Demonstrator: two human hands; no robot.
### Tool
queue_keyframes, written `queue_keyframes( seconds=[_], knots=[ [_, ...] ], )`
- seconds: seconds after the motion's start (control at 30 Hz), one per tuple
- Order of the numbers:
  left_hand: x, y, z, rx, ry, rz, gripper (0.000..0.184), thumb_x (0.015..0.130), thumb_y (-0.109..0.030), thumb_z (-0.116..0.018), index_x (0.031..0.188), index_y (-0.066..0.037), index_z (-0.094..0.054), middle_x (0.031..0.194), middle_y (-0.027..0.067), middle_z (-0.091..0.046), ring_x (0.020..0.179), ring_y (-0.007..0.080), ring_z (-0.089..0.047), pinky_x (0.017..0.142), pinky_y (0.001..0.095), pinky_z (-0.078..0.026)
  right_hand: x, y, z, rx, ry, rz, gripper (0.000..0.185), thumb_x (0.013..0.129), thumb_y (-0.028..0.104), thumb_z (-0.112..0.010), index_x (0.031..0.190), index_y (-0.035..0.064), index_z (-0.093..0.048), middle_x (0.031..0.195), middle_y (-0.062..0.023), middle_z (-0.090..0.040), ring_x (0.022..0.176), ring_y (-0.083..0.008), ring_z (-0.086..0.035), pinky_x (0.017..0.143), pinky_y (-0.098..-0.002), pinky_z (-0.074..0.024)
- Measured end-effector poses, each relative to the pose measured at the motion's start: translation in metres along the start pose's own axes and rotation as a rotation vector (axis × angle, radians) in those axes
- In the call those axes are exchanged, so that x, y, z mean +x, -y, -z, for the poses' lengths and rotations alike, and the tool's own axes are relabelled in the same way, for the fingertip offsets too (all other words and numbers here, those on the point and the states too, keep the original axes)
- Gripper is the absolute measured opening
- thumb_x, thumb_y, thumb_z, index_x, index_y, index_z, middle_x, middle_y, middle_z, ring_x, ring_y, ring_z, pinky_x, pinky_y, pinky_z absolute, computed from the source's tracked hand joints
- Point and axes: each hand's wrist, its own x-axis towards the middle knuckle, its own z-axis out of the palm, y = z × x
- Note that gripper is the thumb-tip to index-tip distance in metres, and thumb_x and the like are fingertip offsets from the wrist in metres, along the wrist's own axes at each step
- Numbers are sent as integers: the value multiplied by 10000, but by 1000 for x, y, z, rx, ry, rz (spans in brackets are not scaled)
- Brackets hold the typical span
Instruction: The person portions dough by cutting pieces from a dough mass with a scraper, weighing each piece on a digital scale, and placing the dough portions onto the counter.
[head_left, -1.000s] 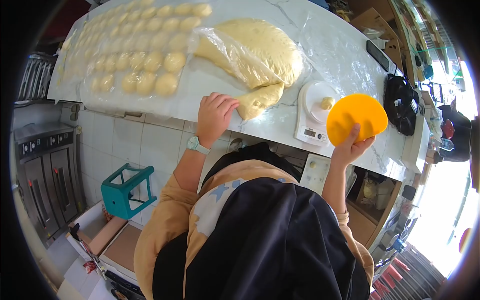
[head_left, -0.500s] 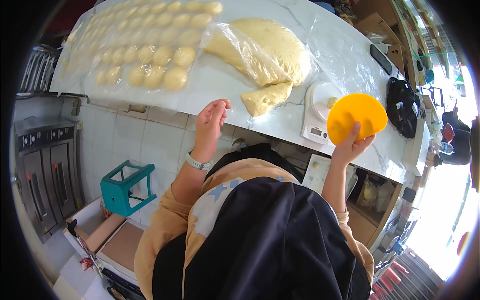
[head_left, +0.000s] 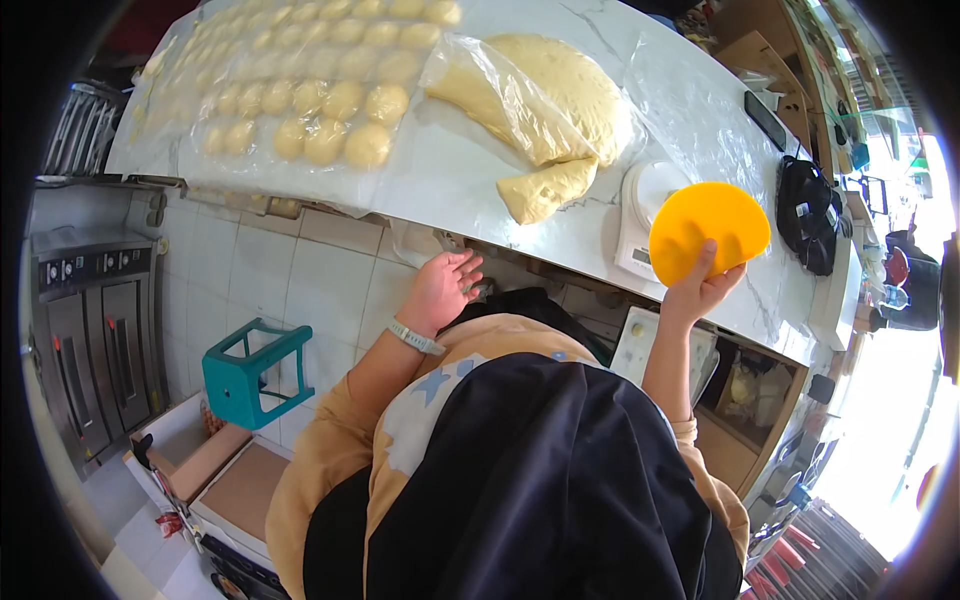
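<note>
My right hand (head_left: 703,287) grips a round-edged yellow dough scraper (head_left: 735,225), thumb across its face. Behind the scraper is a white kitchen scale (head_left: 632,235), partly covered by it. My left hand (head_left: 443,289) is in front of the counter's edge, palm up with fingers apart and nothing in them. A large mass of pale yellow dough (head_left: 560,85) lies on the counter, partly under clear plastic film (head_left: 505,100). One thick cut strip of dough (head_left: 547,190) sticks out toward me. Rows of dough balls (head_left: 367,146) rest under plastic at the left.
The white marble counter (head_left: 430,195) runs across in front of me. A phone (head_left: 765,121) and a black bag (head_left: 808,215) are at its right end. Below stand a green stool (head_left: 257,372), a steel oven (head_left: 95,330) and a tray (head_left: 640,345) under the counter.
My left hand has dropped back from the counter's edge and its fingers have spread. The scraper has shifted slightly left over the scale, hiding the small dough piece seen there before.
</note>
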Motion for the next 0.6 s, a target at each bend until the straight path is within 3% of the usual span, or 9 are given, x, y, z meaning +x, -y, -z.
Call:
queue_keyframes(
  seconds=[0.17, 0.27, 0.37, 0.47, 0.57, 0.6],
  knots=[
    [8, -3, -16, -187, 48, -56, 383, 862, -209, -490, 1215, -62, -485, 1227, 45, -490, 1053, 219, -452, 920, 395, -344, -3, 8, 10, -30, -19, 16, 472, 938, 272, -559, 1290, 32, -355, 1160, -103, -521, 1035, -167, -559, 851, -270, -490],
    [-11, -3, -27, -124, -12, -94, 396, 866, -218, -497, 1225, -51, -471, 1276, 58, -457, 1096, 195, -430, 931, 390, -343, -3, 6, 16, -63, -42, 10, 483, 937, 285, -560, 1292, 32, -354, 1161, -107, -524, 1033, -173, -565, 851, -272, -493],
    [-31, -2, -27, 94, 19, -205, 388, 873, -218, -535, 1192, 2, -526, 1188, 72, -539, 980, 180, -524, 820, 334, -427, -7, 5, 22, -70, -63, -45, 492, 936, 297, -559, 1294, 30, -353, 1164, -112, -526, 1037, -180, -567, 849, -274, -495],
    [-41, -12, -32, 617, 21, -293, 190, 834, -161, -625, 952, -12, -626, 922, 44, -631, 666, 154, -559, 586, 283, -441, -10, 3, 23, -59, -72, -70, 479, 940, 290, -551, 1285, 21, -356, 1164, -116, -515, 1043, -183, -554, 851, -281, -488],
    [-32, -15, -28, 1331, -170, -834, 151, 809, -77, -646, 695, -13, -570, 650, 72, -588, 429, 183, -469, 422, 322, -396, -12, 6, 21, -50, -65, -60, 441, 949, 259, -538, 1263, 3, -364, 1165, -118, -492, 1045, -180, -530, 857, -290, -470],
    [-30, -19, -32, 1418, -185, -846, 149, 807, -77, -643, 705, -13, -555, 662, 79, -583, 459, 197, -488, 448, 329, -408, -11, 6, 21, -51, -62, -41, 437, 948, 256, -540, 1261, 3, -366, 1162, -118, -494, 1043, -180, -532, 853, -290, -472]
  ],
)
